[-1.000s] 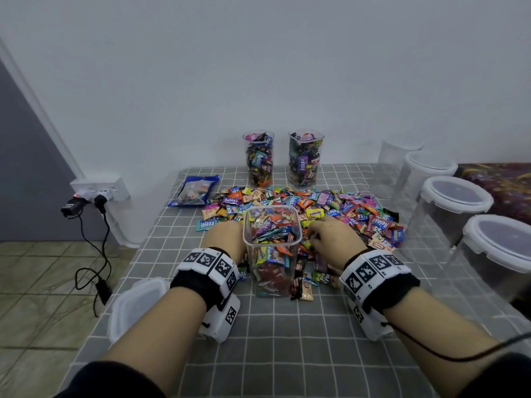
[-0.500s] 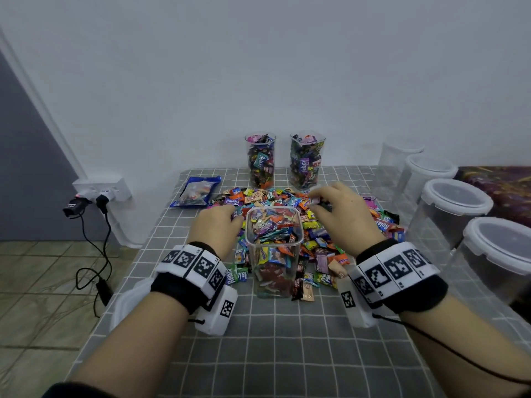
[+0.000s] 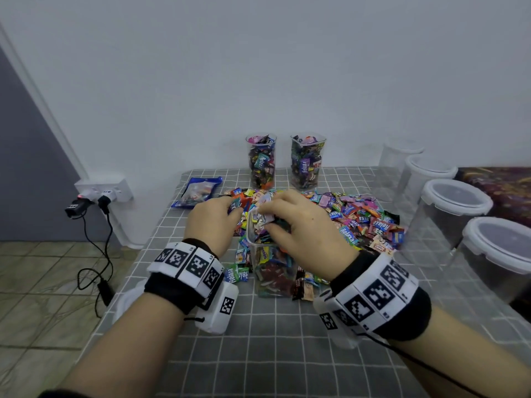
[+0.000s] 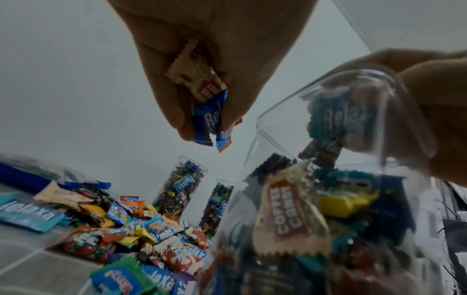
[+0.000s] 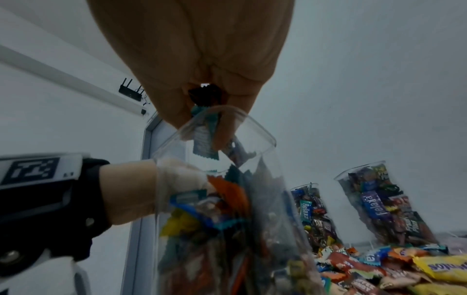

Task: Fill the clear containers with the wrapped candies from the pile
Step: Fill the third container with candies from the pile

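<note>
Head view: dim, flat, cool-grey light, soft with almost no cast shadows on the checked tablecloth [image 3: 275,354]; straight lines bow toward the frame edges from the wide lens. Both wrist views: heavy fisheye stretch, noisy, underexposed. The left hand [image 4: 215,59] and right hand [image 5: 197,59] read as dark shapes against the pale wall [image 4: 76,79], and the near clear container [image 4: 328,219] is smeared and out of focus.

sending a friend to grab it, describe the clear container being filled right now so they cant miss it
On the grey checked tablecloth, find the heap of wrapped candies. At its near edge, between the person's left hand and right hand, stands a clear lidless plastic container. Unlike the two full clear tumblers by the wall, its candies stop short of the rim.
</note>
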Motion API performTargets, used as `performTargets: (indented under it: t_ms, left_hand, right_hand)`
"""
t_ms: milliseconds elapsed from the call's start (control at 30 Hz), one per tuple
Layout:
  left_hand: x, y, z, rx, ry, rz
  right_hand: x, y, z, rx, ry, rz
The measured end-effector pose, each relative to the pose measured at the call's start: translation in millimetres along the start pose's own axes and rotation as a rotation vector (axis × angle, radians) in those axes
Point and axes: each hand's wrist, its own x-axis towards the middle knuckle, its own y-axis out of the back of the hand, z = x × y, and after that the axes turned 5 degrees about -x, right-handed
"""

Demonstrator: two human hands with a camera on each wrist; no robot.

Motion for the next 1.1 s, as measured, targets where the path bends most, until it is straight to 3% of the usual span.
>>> performTargets:
  t_ms: [333, 467, 567, 667, 867, 1100]
  left_hand:
    - [-3.4, 1.8, 3.8, -0.013, 0.025, -0.003]
    - [-4.3, 2.6, 3.0, -0.046, 0.039, -0.008]
    - [-5.4, 6.6, 2.9, -0.099, 0.036, -0.004]
    - [-5.7, 15.6, 7.4, -0.129, 0.017, 0.016]
    - [-5.8, 30.9, 27.1, -0.167, -0.084, 0.028]
    - [-12.1, 33.9, 54.0, -0.129, -0.262, -0.095]
  right_hand:
    - [-3.3, 2.6, 1.1, -0.027, 0.002, -0.073]
    - [-6.8, 2.7, 3.3, 0.008, -0.043, -0.006]
    - [-13.2, 2.8, 10.2, 0.106, -0.170, 0.038]
    - [-22.6, 4.7, 14.5, 0.379, -0.379, -0.138]
    - [-30.9, -14.3, 29.0, 0.595, -0.519, -0.284]
    - [-31.1, -22.3, 37.2, 0.613, -0.510, -0.257]
